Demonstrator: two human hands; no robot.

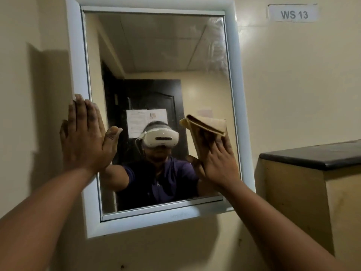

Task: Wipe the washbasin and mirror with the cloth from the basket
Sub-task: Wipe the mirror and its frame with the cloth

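Two hands are up against the white-framed mirror (pixel 156 55) that fills the centre of the frame. At left centre the left hand (pixel 84 137) lies flat and open, fingers together, across the mirror's left frame edge, holding nothing. At right centre the right hand (pixel 216 159) presses a folded tan cloth (pixel 205 125) onto the glass near the mirror's right edge, palm spread over it. A "WS 13" label (pixel 293 13) sits upper right; a dark-topped ledge (pixel 312 155) stands at right.

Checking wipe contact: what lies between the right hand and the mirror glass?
In the head view, the folded tan cloth lies under the right hand, pressed against the mirror near its right edge.
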